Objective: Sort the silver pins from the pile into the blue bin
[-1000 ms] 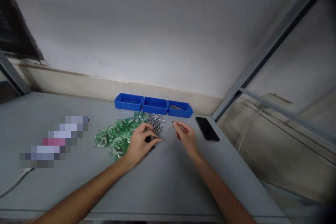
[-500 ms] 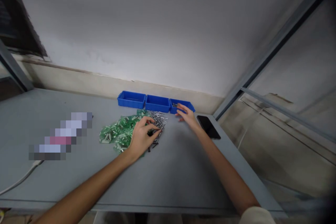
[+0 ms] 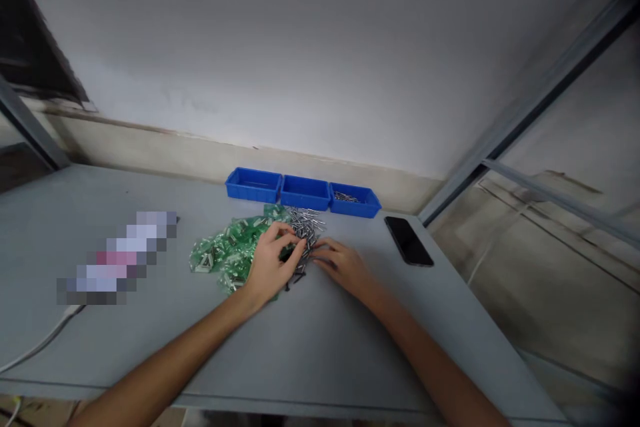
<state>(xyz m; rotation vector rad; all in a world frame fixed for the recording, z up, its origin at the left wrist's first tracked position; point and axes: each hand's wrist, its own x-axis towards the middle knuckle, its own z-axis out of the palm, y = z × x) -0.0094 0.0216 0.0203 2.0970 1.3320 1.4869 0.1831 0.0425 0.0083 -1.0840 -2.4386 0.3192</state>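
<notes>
Reaches across grey tabletop (image 3: 310, 347) between metal posts (image 3: 33, 127), before pale wall (image 3: 300, 67); bends left hand (image 3: 273, 261) and right hand (image 3: 346, 270) by metal pins (image 3: 306, 221); cannot tell any grip.

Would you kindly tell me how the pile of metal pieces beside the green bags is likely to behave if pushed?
The pile of metal pieces would probably spread rather than move as one, since the pieces lie loose and crisscrossed. Single ones look slim and rod-like, so they may roll or slide on the flat tabletop. Their metallic sheen suggests stiffness.
</notes>
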